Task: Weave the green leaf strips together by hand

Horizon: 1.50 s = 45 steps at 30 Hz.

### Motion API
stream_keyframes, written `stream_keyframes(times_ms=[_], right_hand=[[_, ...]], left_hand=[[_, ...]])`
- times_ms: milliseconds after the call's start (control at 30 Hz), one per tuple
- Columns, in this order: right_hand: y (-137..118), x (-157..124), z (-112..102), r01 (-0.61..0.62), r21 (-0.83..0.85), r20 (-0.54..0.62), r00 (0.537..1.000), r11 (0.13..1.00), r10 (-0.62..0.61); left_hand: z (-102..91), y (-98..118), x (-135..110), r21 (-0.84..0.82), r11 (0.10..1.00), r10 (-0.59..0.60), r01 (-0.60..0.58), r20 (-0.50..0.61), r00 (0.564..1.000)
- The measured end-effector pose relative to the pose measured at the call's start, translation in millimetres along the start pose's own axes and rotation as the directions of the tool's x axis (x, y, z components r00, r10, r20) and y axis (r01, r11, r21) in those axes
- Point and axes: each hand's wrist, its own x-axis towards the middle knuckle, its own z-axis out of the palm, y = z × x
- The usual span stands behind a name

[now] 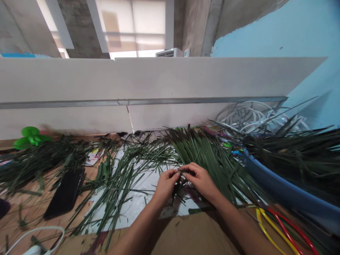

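Close together over the middle of the worktop, my left hand [168, 183] and my right hand [199, 180] pinch a small green leaf strip [181, 173] between thumbs and fingertips. Both hands are closed, and the fingers hide most of the strip. Dark leaf ends show just below them. Beyond my right hand fans a thick bundle of long green leaf blades [203, 152]. To the left of my hands, loose narrow leaf strips [118, 191] lie scattered over a white sheet [135, 209].
At right stands a blue tub [262, 173] heaped with leaves, near red-and-yellow handles [277, 226]. Coiled pale cables [255, 115] lie behind. A black phone [65, 193], white cable [39, 228] and green fan [31, 137] are at left. A white panel [159, 78] closes off the back.
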Motion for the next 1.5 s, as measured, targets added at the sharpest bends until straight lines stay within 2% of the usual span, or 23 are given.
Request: stream_keyframes(times_ms=[267, 467, 667, 867, 1000, 1267, 1500], right_hand=[[0, 0, 5, -0.031, 0.016, -0.015, 0.999, 0.999, 0.031], [-2, 0, 7, -0.061, 0.035, -0.045, 0.997, 0.998, 0.062], [-1, -2, 8, -0.031, 0.037, -0.093, 0.995, 0.999, 0.035], [3, -2, 10, 0.015, 0.052, -0.122, 0.993, 0.999, -0.009], [3, -2, 11, 0.037, 0.051, -0.139, 0.99, 0.998, -0.03], [1, -4, 13, 0.059, 0.032, -0.157, 0.986, 0.998, -0.053], [-2, -5, 11, -0.005, -0.03, -0.178, 0.984, 1.0, -0.001]], left_hand=[[0.8, -2, -2, -0.086, 0.996, -0.011, 0.004, -0.072, 0.997], [1.3, 0, -3, -0.07, 0.997, -0.019, 0.016, -0.041, 0.999], [1.5, 0, -2, -0.055, 0.997, -0.06, 0.058, -0.037, 0.998], [2.2, 1, -4, -0.154, 0.981, -0.123, 0.116, -0.032, 0.992], [2.6, 3, -5, -0.169, 0.979, -0.122, 0.113, -0.043, 0.992], [1.9, 9, -4, -0.17, 0.974, -0.148, 0.15, 0.022, 0.989], [-4.5, 9, -3, -0.093, 0.984, -0.142, 0.15, 0.085, 0.986]])
